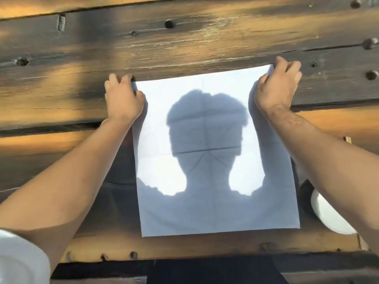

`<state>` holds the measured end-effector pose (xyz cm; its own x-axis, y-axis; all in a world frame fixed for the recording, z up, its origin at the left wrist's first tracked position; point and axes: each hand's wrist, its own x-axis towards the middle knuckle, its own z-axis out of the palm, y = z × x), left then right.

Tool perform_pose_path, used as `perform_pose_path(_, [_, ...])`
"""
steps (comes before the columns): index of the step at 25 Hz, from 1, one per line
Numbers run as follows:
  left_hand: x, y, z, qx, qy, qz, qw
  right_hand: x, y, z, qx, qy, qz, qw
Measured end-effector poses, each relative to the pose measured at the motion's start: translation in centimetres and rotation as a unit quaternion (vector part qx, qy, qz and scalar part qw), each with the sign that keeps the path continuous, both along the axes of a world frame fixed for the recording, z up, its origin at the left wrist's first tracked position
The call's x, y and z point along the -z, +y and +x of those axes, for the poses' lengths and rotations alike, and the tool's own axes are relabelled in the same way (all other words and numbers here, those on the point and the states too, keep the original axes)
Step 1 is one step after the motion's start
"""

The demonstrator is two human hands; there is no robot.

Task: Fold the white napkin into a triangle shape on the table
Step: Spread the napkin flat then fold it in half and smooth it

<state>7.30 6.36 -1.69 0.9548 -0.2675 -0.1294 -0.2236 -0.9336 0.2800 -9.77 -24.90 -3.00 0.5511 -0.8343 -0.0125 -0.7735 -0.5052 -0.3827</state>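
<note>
White square paper napkin (pixel 213 152) lies spread flat on the dark, weathered wooden plank table (pixel 184 42), unfolded, its near edge just short of the table's front edge. Old crease lines cross it: one running side to side through the middle, others radiating from the centre.

My left hand (pixel 123 97) pinches the far left corner, thumb on top of the sheet, fingers curled over the edge. My right hand (pixel 276 87) grips the far right corner the same way, fingers wrapped around the edge, which lifts slightly off the wood there. Hands well apart, one at each far corner, both closed on the napkin. Both forearms are bare and reach forward along the napkin's sides.

Low warm sunlight streaks the planks orange. Shadow of my head and shoulders falls squarely across the middle of the napkin.

White round plate (pixel 330 216) sits at the right, near the napkin's near right corner, partly hidden under my right forearm. Another white rounded object (pixel 20 261) shows at the lower left corner of view; cannot tell what it is.
</note>
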Motion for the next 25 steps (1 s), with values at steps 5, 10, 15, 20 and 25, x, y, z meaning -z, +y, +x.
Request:
perform_pose_path(5, [-0.4,-0.1,1.6,0.018,0.045,-0.009,0.999,0.2,-1.6,1.1,0.022,0.004,0.056,0.998])
perform_pose_path(10, [-1.5,-0.2,1.6,-0.062,0.055,-0.054,0.995,0.0,-2.3,1.2,0.04,-0.027,0.118,0.992])
perform_pose_path(15, [-3.5,1.1,0.4,-0.116,0.107,-0.154,0.975,-3.3,-1.6,-0.6,0.054,-0.079,0.104,0.99])
perform_pose_path(20, [-7.9,3.0,-3.2,-0.111,0.103,-0.241,0.959,-8.8,1.2,-5.3,0.114,-0.161,0.198,0.96])
perform_pose_path(25, [-10.2,6.5,-7.9,-0.164,0.204,-0.349,0.9,-11.2,4.7,-11.5,0.222,-0.231,0.388,0.864])
